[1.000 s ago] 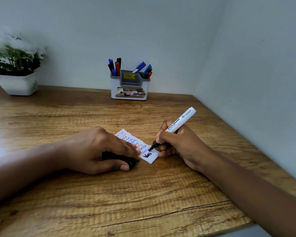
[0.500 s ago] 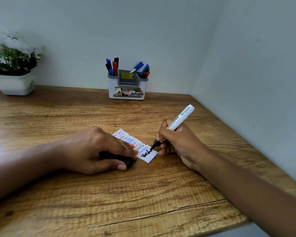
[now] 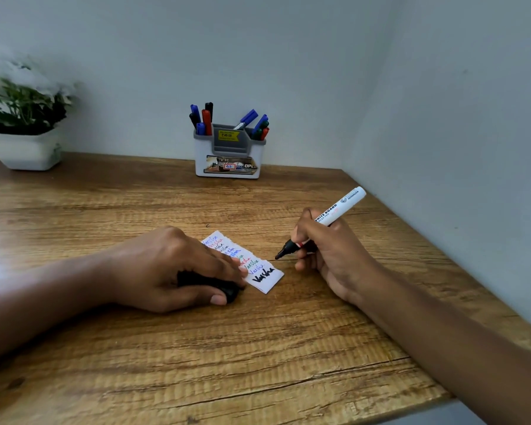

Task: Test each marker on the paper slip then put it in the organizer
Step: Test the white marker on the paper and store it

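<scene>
A white paper slip lies on the wooden desk, covered with lines of coloured writing and a thick black word at its near end. My left hand rests on the slip's left side, fingertips pressing it down, and is curled around a black marker cap. My right hand grips an uncapped white whiteboard marker, its black tip lifted just right of the slip, off the paper. The grey-and-white organizer stands at the back against the wall, holding several blue, red, black and green markers.
A white pot with a green plant sits at the back left of the desk. Walls close off the back and the right side. The desk's front edge runs along the bottom right.
The black word on the slip has been completed. My right hand has lifted the marker tip off the paper and drawn it a little to the right. My left hand stays put.
</scene>
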{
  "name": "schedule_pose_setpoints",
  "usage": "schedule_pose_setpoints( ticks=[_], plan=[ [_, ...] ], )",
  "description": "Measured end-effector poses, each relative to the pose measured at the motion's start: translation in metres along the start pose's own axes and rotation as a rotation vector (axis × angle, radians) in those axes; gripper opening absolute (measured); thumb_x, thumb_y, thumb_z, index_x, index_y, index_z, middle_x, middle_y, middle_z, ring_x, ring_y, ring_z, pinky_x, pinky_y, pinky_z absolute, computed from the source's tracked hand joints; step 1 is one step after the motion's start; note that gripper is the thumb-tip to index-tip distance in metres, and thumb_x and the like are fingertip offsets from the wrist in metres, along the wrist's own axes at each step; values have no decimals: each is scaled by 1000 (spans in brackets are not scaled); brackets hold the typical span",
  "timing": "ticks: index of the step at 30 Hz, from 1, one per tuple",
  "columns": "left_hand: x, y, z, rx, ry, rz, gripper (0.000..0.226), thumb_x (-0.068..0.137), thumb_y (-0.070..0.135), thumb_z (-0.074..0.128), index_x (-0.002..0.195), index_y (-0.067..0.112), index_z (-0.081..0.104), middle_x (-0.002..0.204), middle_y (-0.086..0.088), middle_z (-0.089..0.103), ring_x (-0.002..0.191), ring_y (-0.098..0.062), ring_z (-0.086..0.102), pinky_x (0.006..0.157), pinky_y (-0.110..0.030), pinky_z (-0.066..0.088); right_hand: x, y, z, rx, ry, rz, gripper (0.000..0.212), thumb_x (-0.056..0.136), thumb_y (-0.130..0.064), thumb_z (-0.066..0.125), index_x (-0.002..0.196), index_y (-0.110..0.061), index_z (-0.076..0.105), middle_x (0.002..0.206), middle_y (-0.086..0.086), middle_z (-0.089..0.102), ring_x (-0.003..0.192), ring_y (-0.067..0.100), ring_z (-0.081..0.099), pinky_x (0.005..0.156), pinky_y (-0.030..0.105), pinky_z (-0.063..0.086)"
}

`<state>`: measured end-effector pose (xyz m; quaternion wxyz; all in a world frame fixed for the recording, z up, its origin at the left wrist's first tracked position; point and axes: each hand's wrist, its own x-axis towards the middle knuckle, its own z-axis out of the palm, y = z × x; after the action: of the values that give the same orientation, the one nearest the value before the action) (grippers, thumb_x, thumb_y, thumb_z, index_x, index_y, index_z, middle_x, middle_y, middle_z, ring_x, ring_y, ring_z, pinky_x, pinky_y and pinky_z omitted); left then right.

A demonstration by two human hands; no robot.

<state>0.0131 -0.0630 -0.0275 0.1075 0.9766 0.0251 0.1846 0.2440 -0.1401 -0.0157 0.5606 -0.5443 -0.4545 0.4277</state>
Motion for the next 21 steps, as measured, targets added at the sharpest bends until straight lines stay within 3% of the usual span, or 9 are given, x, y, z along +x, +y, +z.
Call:
schedule_pose_setpoints(
  ticks=[7, 11, 13, 15, 16, 21],
  plan=[
    [-1, 0, 0, -92, 148, -95, 36, 89, 37, 62, 120, 18, 68, 119, 10, 68, 113, -1, 61, 87, -23, 55, 5, -7, -6, 211, 15, -44, 30, 83, 5, 53, 58, -12, 54, 57, -2, 53, 49, 7, 49, 41, 21, 48],
    [0, 1, -4, -185, 311, -288, 36, 82, 49, 62, 117, 40, 66, 112, 27, 66, 103, 8, 63, 78, -11, 53, 6, -12, -7, 219, -59, -98, 18, 82, 6, 59, 74, -10, 59, 63, 0, 61, 56, 8, 59, 51, 22, 55],
    [0, -2, -3, -282, 393, -397, 31, 79, 56, 62, 109, 51, 65, 106, 28, 68, 100, 3, 66, 82, -19, 55, 8, -18, -4, 181, -127, -116, 17, 80, 7, 62, 79, -10, 61, 69, -2, 65, 64, 9, 63, 59, 24, 58],
    [0, -7, -2, -339, 460, -465, 35, 74, 65, 64, 107, 51, 66, 100, 19, 73, 94, -14, 71, 84, -43, 57, 14, -30, 2, 173, -197, -135, 18, 79, 8, 62, 83, -9, 64, 76, -3, 68, 71, 9, 66, 65, 26, 59],
    [0, -8, -3, -371, 480, -483, 42, 70, 71, 64, 106, 50, 67, 98, 15, 74, 91, -19, 72, 83, -48, 57, 18, -37, 6, 175, -226, -147, 18, 79, 8, 62, 86, -8, 65, 79, -2, 69, 73, 10, 67, 65, 25, 58],
    [3, -9, -7, -650, 595, -536, 53, 54, 77, 71, 95, 43, 73, 89, 0, 76, 70, -14, 72, 66, -27, 59, 37, -70, 29, 180, -256, -231, 12, 85, -1, 57, 85, -5, 68, 70, 3, 69, 63, 11, 66, 56, 22, 56]
  ],
)
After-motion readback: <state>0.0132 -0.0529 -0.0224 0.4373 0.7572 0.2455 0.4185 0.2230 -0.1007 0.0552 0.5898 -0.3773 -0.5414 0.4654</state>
